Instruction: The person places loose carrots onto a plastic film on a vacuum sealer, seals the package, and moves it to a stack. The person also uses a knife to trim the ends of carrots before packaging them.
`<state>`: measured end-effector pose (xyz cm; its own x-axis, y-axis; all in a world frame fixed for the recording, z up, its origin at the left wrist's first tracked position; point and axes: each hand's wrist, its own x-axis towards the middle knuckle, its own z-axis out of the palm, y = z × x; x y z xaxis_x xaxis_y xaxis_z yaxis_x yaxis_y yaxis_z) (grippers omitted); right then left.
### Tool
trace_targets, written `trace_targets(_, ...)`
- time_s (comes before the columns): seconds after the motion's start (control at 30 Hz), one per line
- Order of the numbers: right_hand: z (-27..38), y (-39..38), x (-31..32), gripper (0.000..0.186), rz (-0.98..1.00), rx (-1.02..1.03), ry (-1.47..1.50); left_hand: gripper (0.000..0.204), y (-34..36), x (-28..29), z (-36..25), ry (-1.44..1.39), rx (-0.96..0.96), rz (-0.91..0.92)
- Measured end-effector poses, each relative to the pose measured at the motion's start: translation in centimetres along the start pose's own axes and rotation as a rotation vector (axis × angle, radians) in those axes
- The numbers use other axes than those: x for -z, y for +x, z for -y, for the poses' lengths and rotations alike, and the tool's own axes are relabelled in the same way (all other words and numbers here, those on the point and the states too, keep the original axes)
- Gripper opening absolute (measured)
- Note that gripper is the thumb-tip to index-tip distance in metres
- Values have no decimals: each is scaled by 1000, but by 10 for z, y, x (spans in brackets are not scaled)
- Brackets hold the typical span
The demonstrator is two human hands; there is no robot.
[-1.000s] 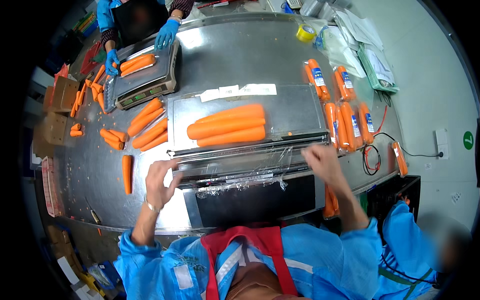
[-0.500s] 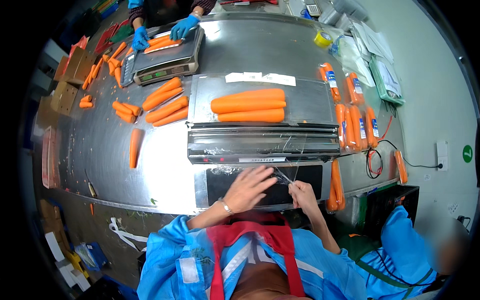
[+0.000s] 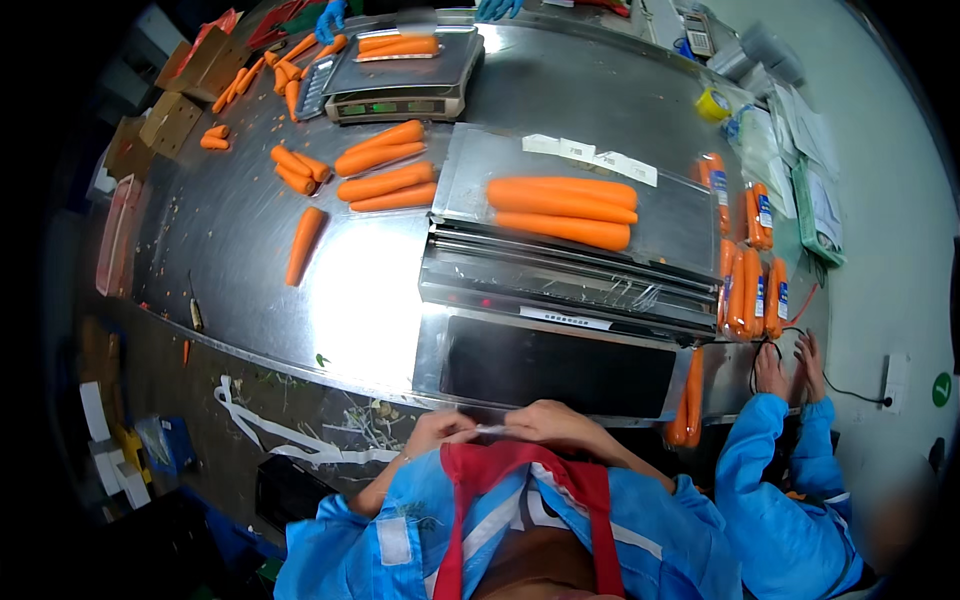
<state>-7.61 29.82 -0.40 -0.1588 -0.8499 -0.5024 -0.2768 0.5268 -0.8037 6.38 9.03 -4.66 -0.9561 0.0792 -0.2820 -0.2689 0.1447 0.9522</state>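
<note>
Close against my red apron, at the table's front edge, both hands are closed. My left hand (image 3: pixel 440 431) and my right hand (image 3: pixel 552 422) pinch a small crumpled strip of clear plastic film (image 3: pixel 491 430) stretched between them. Just beyond stands a film-wrapping machine (image 3: pixel 570 312) with a dark flat plate (image 3: pixel 565 368) at its front and metal rollers behind. Scraps of clear film cling to the rollers. On the machine's metal top lie several large carrots (image 3: pixel 563 213) side by side, apart from my hands.
At the far left a scale (image 3: pixel 395 105) bears carrots on a tray (image 3: pixel 398 47); a co-worker's blue-gloved hands (image 3: pixel 331 20) are beyond. Carrot bundles (image 3: pixel 385 187) lie left of the machine, labelled packs (image 3: pixel 745 290) right. Another person's hands (image 3: pixel 770 370) are beside a black cable at right.
My hands have drawn back from the dark plate to my apron, bringing the film along. The gloved hands have left the scale's carrots. The right-hand person's hands have come onto the table.
</note>
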Motion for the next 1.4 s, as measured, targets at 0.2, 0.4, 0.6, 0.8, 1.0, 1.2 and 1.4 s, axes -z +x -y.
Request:
trace_targets(0.2,12,30,8,24,-170,285,95,36,-122,-1,132,-501,384,-670)
trace_targets(0.4,16,-40,141,15,-1093,20,354,20,-30,100,-17,128,-61,-991)
trace_targets(0.6,-47,-86,212,18,-1255,38,140,29,169,124,-139,315,-459,-490)
trace_targets(0.8,-70,-125,199,31,-794,39,-853,28,204,148,-152,1333,-838,103)
trace_targets(1.0,-81,-124,206,41,-559,231,-1124,28,217,143,-153,1382,-834,381)
trace_targets(1.2,-87,-84,178,4,-881,124,436,4,222,126,-113,654,-572,98)
trace_targets(1.4,-32,-116,193,9,-1151,692,1309,7,183,124,-166,-553,-300,-309)
